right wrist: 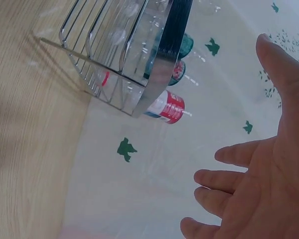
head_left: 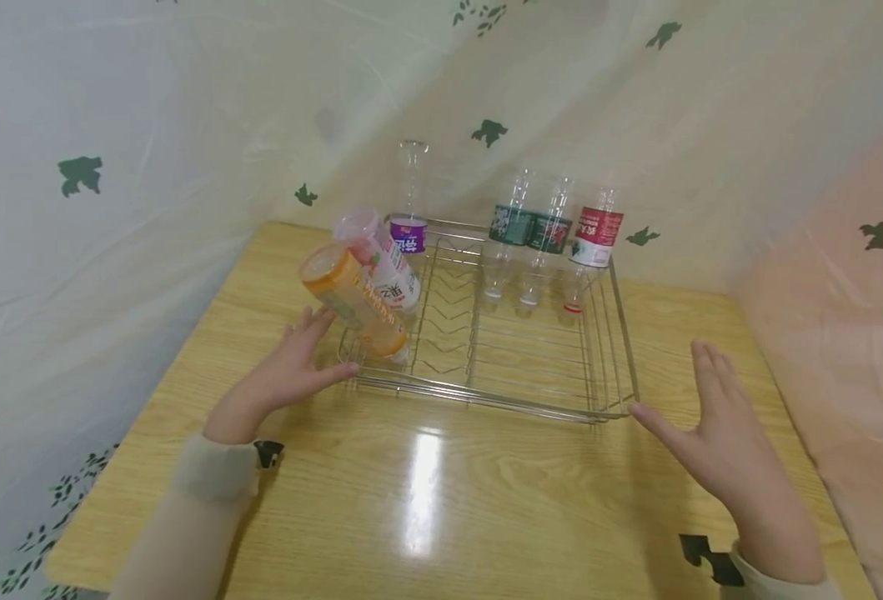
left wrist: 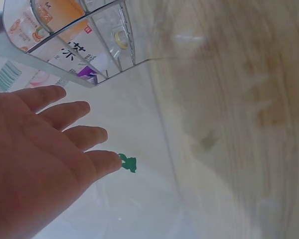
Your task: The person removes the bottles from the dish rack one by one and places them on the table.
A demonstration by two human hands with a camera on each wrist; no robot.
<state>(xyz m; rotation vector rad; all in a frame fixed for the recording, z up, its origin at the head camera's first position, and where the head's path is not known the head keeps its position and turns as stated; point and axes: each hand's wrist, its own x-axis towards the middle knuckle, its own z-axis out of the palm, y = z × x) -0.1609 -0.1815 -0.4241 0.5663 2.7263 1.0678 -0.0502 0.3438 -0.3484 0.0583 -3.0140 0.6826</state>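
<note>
Silver metal-wire rack [head_left: 531, 407] bearing upturned clear plastic bottles [head_left: 409, 234] on the light-brown wooden surface [head_left: 501, 492].
Left hand [head_left: 291, 367] and right hand [head_left: 729, 446] stand wide apart near its front corners, fingers spread, gripping nothing; whether either thumb touches wire is unclear. Handling it well likely means even grips on both sides and slow, level motion, as the leaning orange-wrapped bottle [head_left: 356, 302] looks likeliest to tip.

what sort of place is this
Probably a makeshift indoor work corner, though the wider room is hidden: pale sheeting with green prints runs behind and beside a light wood-grain table, where a silver wire rack holds clear plastic bottles with coloured labels.
</note>
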